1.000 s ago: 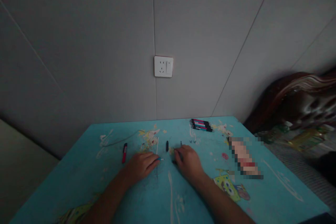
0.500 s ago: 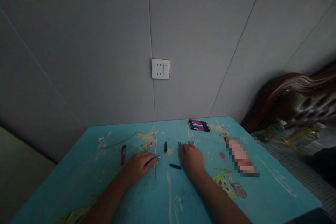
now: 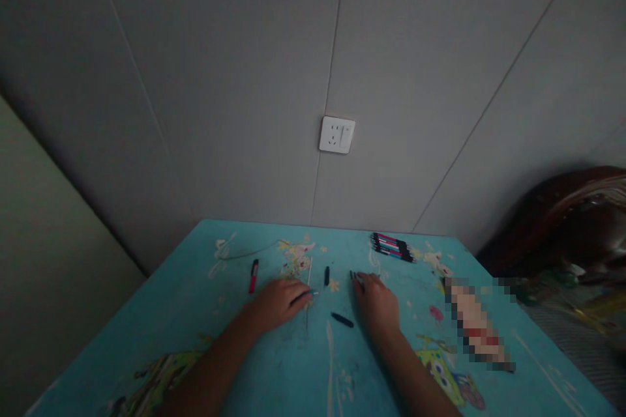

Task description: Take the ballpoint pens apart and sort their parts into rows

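My left hand [image 3: 281, 305] rests on the table with its fingers closed round a slim blue pen part [image 3: 311, 293] whose pale tip points right. My right hand [image 3: 377, 305] lies further right, fingers curled down at small dark pieces [image 3: 354, 275]; what exactly they grip is hidden. Between the hands are a short black pen piece [image 3: 327, 275] and a longer black pen piece [image 3: 342, 320]. A thin white stick [image 3: 310, 271], like a refill, lies just beyond my left fingers. Left of that hand is a red pen part [image 3: 253, 277] with a black end.
Several pens [image 3: 392, 247] lie side by side at the table's back right. A blurred-out flat item [image 3: 476, 326] is at the right. The blue patterned table [image 3: 274, 378] meets a grey wall with a socket [image 3: 337, 135]. Bottles and a dark carved headboard [image 3: 577, 221] stand beyond the right edge.
The camera view has turned and tilted, so everything sits further right in the picture. Both hands keep nearly the same places on the table, and the loose pen parts lie as before.
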`<state>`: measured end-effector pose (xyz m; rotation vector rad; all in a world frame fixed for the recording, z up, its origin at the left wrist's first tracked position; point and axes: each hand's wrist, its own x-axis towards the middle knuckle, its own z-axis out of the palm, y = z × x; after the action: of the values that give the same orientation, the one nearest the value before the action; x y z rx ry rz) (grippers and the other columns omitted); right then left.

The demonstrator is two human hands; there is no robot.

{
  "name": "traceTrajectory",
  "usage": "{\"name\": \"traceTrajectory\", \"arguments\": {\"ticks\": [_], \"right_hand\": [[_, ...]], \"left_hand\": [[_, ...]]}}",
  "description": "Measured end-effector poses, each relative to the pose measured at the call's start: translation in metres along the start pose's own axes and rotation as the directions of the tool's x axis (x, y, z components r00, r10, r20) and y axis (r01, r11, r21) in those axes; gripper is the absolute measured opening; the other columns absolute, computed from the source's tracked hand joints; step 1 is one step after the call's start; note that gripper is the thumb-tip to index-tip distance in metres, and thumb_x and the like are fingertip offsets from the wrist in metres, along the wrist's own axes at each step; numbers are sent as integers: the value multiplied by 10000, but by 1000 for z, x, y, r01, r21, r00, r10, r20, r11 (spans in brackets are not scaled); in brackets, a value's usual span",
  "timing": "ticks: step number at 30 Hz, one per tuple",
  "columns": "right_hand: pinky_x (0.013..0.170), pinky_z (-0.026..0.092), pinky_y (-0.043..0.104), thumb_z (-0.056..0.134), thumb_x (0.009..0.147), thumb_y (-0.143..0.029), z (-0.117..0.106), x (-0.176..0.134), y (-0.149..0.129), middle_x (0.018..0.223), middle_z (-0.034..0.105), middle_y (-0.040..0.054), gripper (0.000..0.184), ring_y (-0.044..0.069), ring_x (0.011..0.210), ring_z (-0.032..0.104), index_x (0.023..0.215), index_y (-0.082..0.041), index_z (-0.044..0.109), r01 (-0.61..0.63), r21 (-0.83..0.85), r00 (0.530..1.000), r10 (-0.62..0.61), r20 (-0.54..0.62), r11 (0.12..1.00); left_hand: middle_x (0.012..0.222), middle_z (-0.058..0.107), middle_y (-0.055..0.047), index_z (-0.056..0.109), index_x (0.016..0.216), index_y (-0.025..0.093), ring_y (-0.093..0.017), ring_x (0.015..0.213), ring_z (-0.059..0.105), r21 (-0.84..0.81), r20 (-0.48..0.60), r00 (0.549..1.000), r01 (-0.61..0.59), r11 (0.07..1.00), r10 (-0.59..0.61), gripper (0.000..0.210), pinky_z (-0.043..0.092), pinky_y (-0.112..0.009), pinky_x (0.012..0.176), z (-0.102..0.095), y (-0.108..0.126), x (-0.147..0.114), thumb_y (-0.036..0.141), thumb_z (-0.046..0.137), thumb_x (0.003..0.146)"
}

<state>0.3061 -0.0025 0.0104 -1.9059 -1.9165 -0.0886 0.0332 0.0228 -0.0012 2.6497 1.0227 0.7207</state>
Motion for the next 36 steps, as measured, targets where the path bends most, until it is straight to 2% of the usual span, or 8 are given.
{"name": "traceTrajectory", "arguments": {"ticks": [9, 13, 16, 19, 21, 25, 30, 36], "right_hand": [[859, 498, 341, 490, 983, -297, -7, -21, -53, 1019, 659, 82, 249, 211, 929, 619, 1152, -230, 660, 386, 445, 906, -422, -21, 808], [839, 497, 361, 457, 993, -256, -2, -18, -50, 916, 668, 77, 242, 214, 876, 619, 967, -208, 693, 365, 463, 908, -418, 13, 808], [860, 500, 358, 422, 1007, -268, -3, -11, -33, 977, 670, 87, 269, 215, 926, 623, 1045, -209, 682, 311, 487, 934, -358, 5, 816], [867, 496, 378, 400, 1013, -293, -6, -8, -20, 1022, 661, 103, 307, 232, 947, 619, 1172, -205, 647, 290, 409, 955, -288, -67, 865], [843, 490, 382, 408, 1008, -277, -8, -10, -20, 1004, 657, 111, 307, 240, 917, 616, 1189, -192, 641, 297, 303, 955, -281, -97, 906], [799, 448, 393, 484, 950, -137, -8, -19, -42, 949, 650, 100, 288, 251, 865, 593, 1184, -195, 642, 376, 11, 926, -376, -1, 926], [761, 398, 393, 523, 910, -77, -1, -19, -73, 917, 636, 96, 300, 260, 858, 573, 1156, -198, 645, 390, -190, 920, -389, 42, 901], [805, 393, 382, 490, 989, -307, 5, -17, -79, 905, 643, 84, 233, 239, 876, 583, 1127, -209, 651, 426, -68, 904, -427, 3, 902]], "left_hand": [[828, 659, -25, 672, 1025, 214, -157, 758, 641, 164, 0, 996, -85, 983, 86, 330, 465, -267, 705, -7, 15, 0, 404, 402, 1014], [800, 643, -19, 669, 1003, 218, -152, 728, 629, 218, -24, 995, -87, 972, 95, 306, 462, -271, 668, -8, 12, -1, 404, 425, 1006], [837, 660, -27, 662, 1036, 219, -164, 755, 641, 252, -62, 997, -39, 967, 56, 275, 471, -279, 673, -15, 2, -2, 381, 443, 1003], [922, 674, -56, 643, 1110, 210, -185, 826, 654, 260, -208, 975, 133, 957, -79, 286, 491, -298, 735, -28, -10, -3, 365, 423, 1010], [994, 669, -71, 611, 1176, 206, -195, 895, 653, 224, -342, 914, 305, 926, -219, 300, 500, -305, 793, -37, -18, -5, 346, 400, 1016], [1120, 640, -90, 507, 1329, 207, -203, 963, 641, 203, -425, 823, 493, 846, -377, 348, 506, -311, 835, -42, -25, -7, 269, 368, 1015], [1132, 641, -74, 494, 1331, 238, -199, 992, 631, 207, -364, 860, 450, 869, -358, 343, 502, -306, 866, -33, -21, -3, 231, 416, 997], [1070, 621, -57, 623, 1137, 235, -186, 974, 617, 124, -285, 933, 265, 956, -221, 212, 496, -307, 887, -30, -13, 0, 273, 485, 980]]}}
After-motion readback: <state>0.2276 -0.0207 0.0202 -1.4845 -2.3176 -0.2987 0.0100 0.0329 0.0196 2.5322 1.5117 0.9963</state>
